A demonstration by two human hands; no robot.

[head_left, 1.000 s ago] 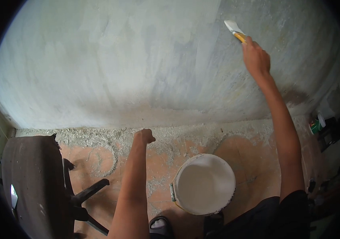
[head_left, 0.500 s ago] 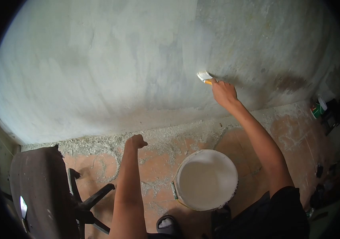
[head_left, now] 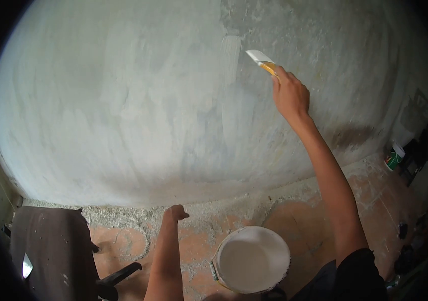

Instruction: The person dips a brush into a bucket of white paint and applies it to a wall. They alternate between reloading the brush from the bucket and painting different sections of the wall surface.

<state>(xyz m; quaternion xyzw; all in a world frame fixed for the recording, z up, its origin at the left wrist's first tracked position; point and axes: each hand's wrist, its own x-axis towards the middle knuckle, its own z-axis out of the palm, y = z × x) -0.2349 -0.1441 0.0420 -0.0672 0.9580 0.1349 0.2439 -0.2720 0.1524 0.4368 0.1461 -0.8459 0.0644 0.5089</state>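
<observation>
My right hand [head_left: 291,95] is wrapped round the yellow handle of a paintbrush [head_left: 261,56], whose white-coated bristles point up and left, close to the wall [head_left: 149,100]. A wet, streaky white stroke lies on the wall just left of the bristles. My left hand [head_left: 176,212] hangs low as a loose fist near the foot of the wall, with nothing showing in it. Between my arms stands a round bucket [head_left: 252,231] on the floor, holding off-white liquid.
A dark-covered chair [head_left: 51,246] stands at left, a shiny blade [head_left: 27,266] lying on it. Scrapings litter the tiled floor [head_left: 299,226] along the wall's base. At far right is a green and white tub [head_left: 393,158] near dark items.
My right hand has carried the brush up the wall, and the brush now tilts differently. The view has shifted upward, so bucket and chair sit lower. My left hand stays a fist.
</observation>
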